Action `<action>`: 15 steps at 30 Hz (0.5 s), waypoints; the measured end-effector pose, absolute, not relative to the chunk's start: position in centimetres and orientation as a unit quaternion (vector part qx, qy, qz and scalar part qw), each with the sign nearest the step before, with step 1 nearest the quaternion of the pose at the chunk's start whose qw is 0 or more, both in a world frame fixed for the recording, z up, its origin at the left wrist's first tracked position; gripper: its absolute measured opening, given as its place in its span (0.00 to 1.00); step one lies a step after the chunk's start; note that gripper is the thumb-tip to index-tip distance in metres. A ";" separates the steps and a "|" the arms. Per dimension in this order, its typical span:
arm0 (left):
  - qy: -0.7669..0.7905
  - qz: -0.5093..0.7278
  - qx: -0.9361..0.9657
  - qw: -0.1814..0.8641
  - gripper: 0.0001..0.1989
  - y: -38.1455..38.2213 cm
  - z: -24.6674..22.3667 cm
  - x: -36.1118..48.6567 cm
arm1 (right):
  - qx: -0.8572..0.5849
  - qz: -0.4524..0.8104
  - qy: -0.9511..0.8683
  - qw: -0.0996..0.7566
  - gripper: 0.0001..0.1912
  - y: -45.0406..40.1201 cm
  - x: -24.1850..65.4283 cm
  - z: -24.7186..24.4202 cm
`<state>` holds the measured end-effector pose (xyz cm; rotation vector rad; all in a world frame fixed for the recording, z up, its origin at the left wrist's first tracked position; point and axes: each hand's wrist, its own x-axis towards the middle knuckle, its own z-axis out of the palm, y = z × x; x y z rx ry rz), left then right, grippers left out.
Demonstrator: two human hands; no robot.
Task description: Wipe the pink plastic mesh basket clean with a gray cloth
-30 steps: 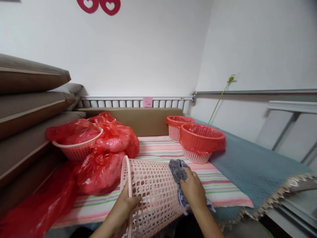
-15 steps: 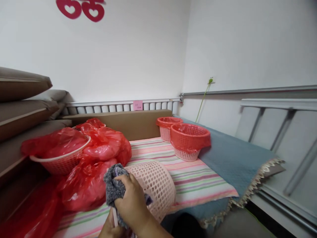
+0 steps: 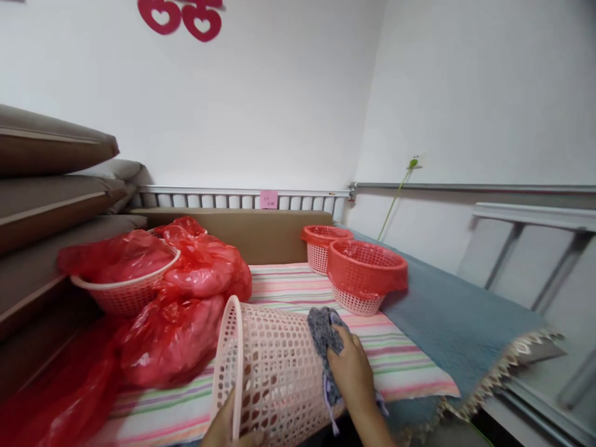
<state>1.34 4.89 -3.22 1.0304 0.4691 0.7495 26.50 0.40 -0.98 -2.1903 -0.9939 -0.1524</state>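
Note:
A pale pink perforated plastic basket point(image 3: 279, 366) lies on its side in front of me, its rim facing left. My left hand point(image 3: 228, 425) grips that rim at the bottom, partly hidden by the frame edge, with fingers inside and thumb outside. At the basket's base end, my right hand point(image 3: 351, 372) holds a fuzzy grey cloth point(image 3: 321, 332) with purple edging and presses it to the base. Strands of the cloth hang below the fingers.
Two baskets lined with red bags point(image 3: 367, 270) stand behind on a striped cloth point(image 3: 410, 360). Red plastic bags point(image 3: 172, 341) and another lined basket point(image 3: 125, 292) are at left, beside stacked cushions point(image 3: 51, 192). A metal rail frame point(image 3: 535, 248) runs along the right.
My right hand has moved the cloth from the basket's rim end to its base end on the right. The basket has turned so its rim shows at left. The view has shifted slightly left.

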 end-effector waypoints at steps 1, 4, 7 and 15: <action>0.215 0.344 0.461 0.789 0.55 5.2 -2.1 1.3 | -0.843 -0.065 -0.393 0.363 0.20 0.2 26.2 -1.4; 0.243 0.353 0.434 0.792 0.52 5.5 1.0 1.1 | -0.828 -0.067 -0.409 0.377 0.20 -0.2 25.6 -2.1; 0.257 0.353 0.413 0.799 0.52 4.9 2.3 1.3 | -0.827 -0.023 -0.396 0.399 0.20 -0.2 25.3 -1.8; 0.235 0.345 0.412 0.810 0.48 4.6 -2.2 0.5 | -0.695 0.047 -0.533 0.480 0.26 1.7 13.7 2.8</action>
